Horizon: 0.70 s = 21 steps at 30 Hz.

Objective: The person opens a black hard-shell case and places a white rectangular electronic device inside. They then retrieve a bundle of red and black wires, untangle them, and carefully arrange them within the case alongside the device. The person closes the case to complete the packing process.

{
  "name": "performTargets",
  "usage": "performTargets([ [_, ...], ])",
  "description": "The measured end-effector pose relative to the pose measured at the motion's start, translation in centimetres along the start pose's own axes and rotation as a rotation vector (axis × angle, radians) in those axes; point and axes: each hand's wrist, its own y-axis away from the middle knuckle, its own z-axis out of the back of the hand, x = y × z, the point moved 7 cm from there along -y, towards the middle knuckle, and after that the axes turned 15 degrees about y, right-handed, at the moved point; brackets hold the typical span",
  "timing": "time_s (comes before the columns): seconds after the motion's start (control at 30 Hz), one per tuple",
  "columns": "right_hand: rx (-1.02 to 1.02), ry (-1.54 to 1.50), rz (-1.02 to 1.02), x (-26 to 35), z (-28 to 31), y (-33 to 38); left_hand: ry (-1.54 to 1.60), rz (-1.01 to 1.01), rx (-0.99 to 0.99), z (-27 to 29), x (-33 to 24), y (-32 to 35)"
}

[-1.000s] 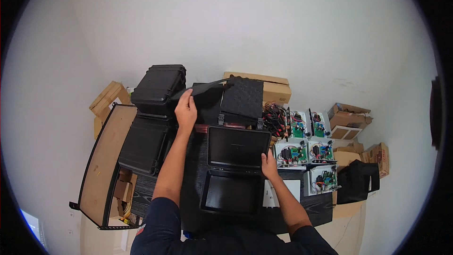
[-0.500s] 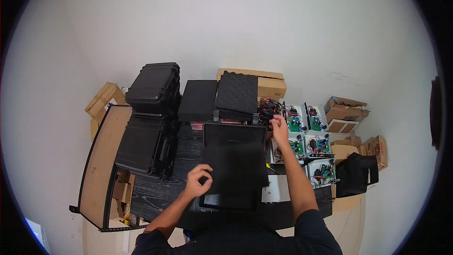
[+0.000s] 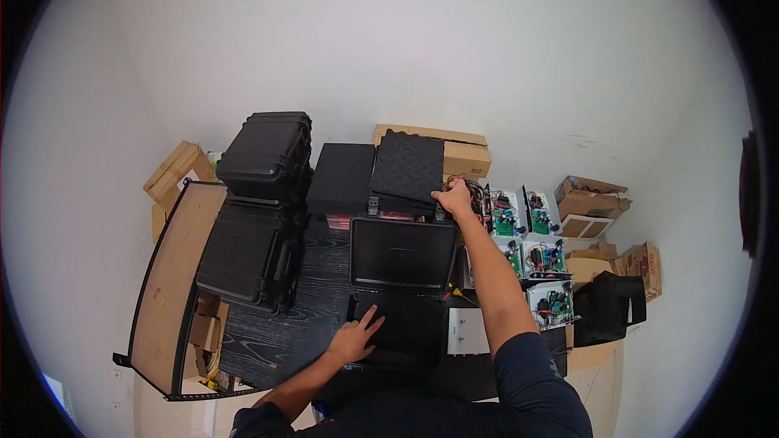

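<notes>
My left hand (image 3: 355, 339) lies flat, fingers spread, on the open black case (image 3: 402, 276). My right hand (image 3: 454, 197) pinches the egg-crate foam pad's (image 3: 408, 166) corner, grip closed on it.

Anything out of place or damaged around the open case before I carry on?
Nothing looks damaged or spilled. The open black case lies flat, left hand resting on its near half, right hand at the egg-crate foam slab behind it. Circuit boards sit in tidy rows at the right.

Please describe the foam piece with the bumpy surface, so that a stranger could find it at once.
On the dark table, find the open black case in the middle. Directly behind it lies the bumpy foam piece, its corner under the right hand. The foam slab to its left is smooth.
</notes>
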Motion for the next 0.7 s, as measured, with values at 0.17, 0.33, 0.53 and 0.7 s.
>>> performTargets([
  [0.17,0.198,0.016,0.010,-0.9,-2.2,-2.0,-0.062,0.059,-0.057,-0.9,-0.1,-0.3],
  [0.33,0.122,0.201,0.103,-1.3,-3.0,-3.7,-0.069,0.027,-0.110,-1.1,0.5,-1.6],
  [0.53,0.191,0.164,0.122,0.7,-2.6,-2.6,-0.121,-0.230,-0.150,-0.3,-1.3,-2.7],
  [0.7,0.134,-0.372,-0.026,1.1,-1.6,-2.0,-0.062,-0.081,0.141,-7.1,1.0,-2.6],
])
